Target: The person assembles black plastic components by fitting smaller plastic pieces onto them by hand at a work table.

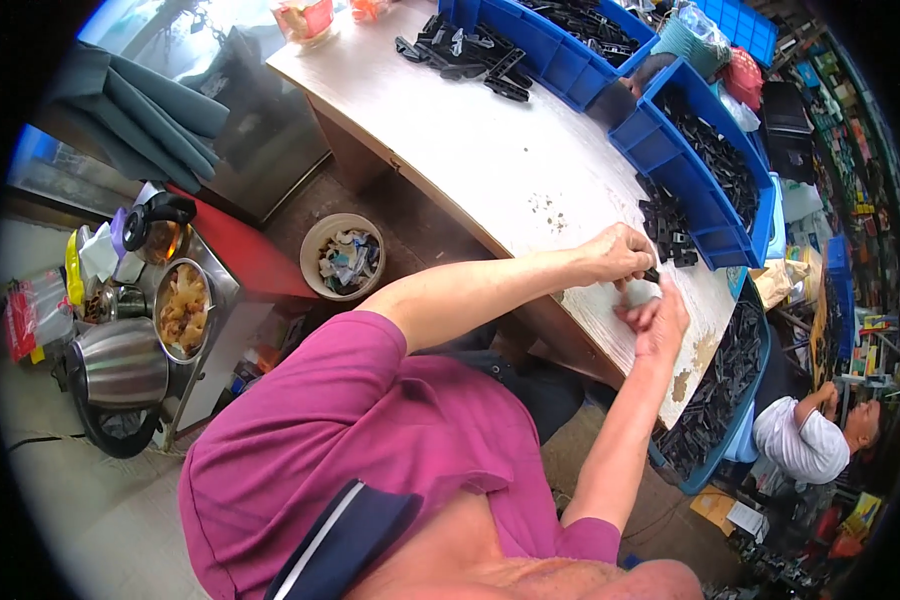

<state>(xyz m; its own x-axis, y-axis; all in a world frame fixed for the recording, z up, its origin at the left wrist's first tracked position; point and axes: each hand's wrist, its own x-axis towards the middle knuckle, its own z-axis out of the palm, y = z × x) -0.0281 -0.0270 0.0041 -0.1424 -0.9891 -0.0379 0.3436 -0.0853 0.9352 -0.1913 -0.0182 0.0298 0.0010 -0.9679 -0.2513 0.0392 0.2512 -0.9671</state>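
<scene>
Over the right part of the white table (450, 150), my two hands meet at a small black plastic piece (652, 275). My left hand (615, 254) pinches it from the far side, fingers curled. From the near side, my right hand (658, 322) grips it between thumb and forefinger, its other fingers bent. Most of the piece is hidden by the fingers. Just beyond the hands lies a loose pile of black plastic parts (667, 220), against a blue bin (660, 150) holding more of them.
Another blue bin (550, 72) and a heap of black clips (465, 55) stand at the far edge. A teal tub (705, 483) of black parts sits right of the table. Left are a waste bucket (313, 245) and a kettle (125, 365). Another person (805, 440) sits far right.
</scene>
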